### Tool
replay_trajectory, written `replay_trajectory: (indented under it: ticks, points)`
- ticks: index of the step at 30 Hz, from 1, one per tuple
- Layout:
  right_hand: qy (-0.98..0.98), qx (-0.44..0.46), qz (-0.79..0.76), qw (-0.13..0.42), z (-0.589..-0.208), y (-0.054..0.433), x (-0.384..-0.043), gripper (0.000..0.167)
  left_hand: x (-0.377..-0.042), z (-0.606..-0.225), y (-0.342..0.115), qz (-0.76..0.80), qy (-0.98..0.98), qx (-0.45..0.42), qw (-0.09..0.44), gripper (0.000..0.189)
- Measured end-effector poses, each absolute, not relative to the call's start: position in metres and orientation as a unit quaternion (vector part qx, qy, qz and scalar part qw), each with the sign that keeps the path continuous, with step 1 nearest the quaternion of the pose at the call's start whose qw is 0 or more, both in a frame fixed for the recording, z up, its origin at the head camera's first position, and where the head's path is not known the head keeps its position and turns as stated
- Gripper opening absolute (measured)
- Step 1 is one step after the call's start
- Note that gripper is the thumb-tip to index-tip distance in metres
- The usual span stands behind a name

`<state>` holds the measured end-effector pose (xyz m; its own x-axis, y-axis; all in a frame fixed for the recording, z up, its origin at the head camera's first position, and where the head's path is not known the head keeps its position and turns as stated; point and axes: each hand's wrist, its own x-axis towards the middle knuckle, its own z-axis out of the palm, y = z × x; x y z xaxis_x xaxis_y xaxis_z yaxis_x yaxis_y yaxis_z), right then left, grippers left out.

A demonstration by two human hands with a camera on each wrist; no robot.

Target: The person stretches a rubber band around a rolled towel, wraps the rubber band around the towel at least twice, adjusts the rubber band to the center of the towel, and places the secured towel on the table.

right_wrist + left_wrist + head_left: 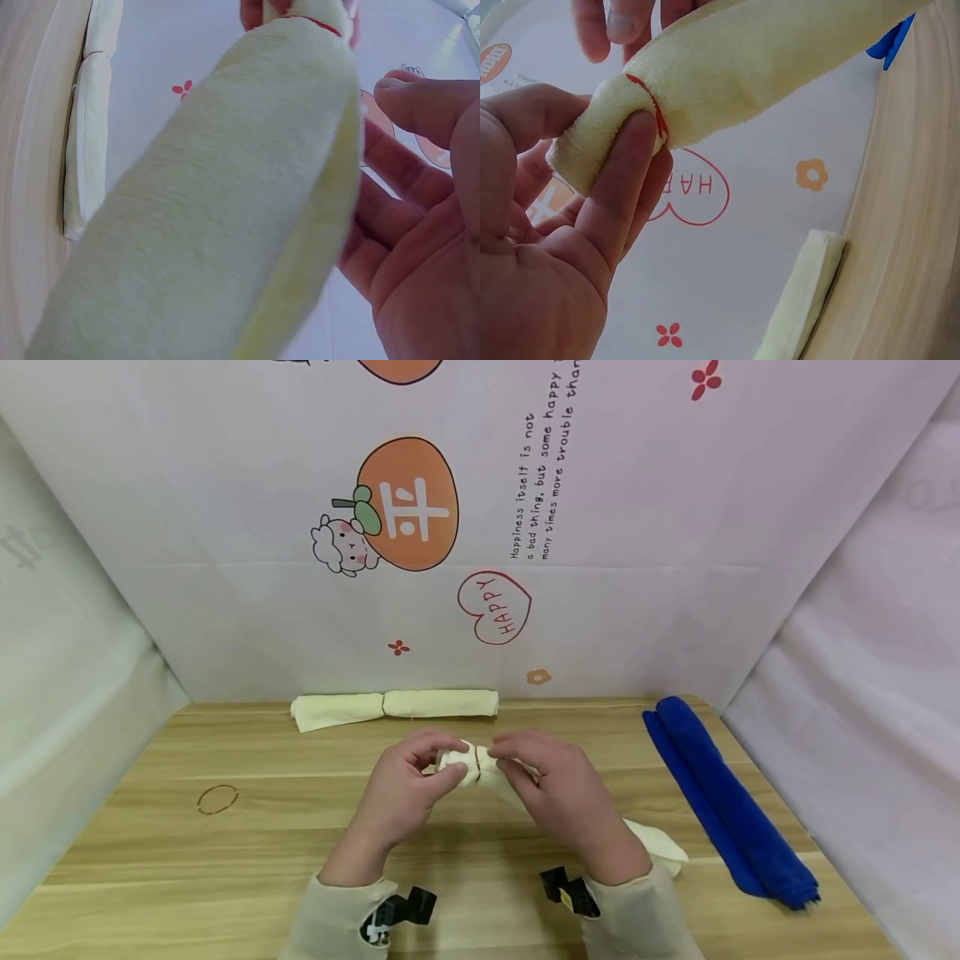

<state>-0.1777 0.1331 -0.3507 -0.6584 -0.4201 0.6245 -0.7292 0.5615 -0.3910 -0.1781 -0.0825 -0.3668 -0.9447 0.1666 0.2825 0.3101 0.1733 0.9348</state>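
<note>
We're likely banding the roll (742, 67): left hand (405, 789) pinching its end, right hand (566, 789) fingers spread; next probably needs the band (658, 112) eased inward.

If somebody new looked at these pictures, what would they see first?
Probably the bright blue rolled cloth, lying along the right side of the light wooden table. Next, maybe the big round orange cartoon fruit printed on the white backdrop behind it. Then the fuzzy pale yellow rolled cloth with a thin red band around it, gripped in the middle by the person's left hand.
</note>
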Motion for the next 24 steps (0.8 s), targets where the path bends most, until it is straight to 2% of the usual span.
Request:
replay_trajectory:
  ticks: [4, 8, 15, 24]
  points:
    - [-0.834, 0.37, 0.304, 0.275, -0.3529, 0.1308, -0.1801, 0.016, -0.1782, -0.3667, -0.0824, -0.634, -0.753, -0.17, 0.045, 0.016]
    - [-0.824, 0.387, 0.305, 0.279, -0.3542, 0.1307, -0.1804, 0.019, -0.1776, -0.3665, -0.0828, -0.636, -0.75, -0.18, 0.039, 0.016]
    - [-0.819, 0.412, 0.316, 0.244, -0.355, 0.1338, -0.1805, 0.027, -0.1758, -0.3652, -0.0843, -0.653, -0.742, -0.152, 0.005, 0.016]
    - [-0.803, 0.448, 0.336, 0.204, -0.3551, 0.1386, -0.1825, 0.019, -0.175, -0.3664, -0.0814, -0.688, -0.706, -0.165, -0.026, 0.016]
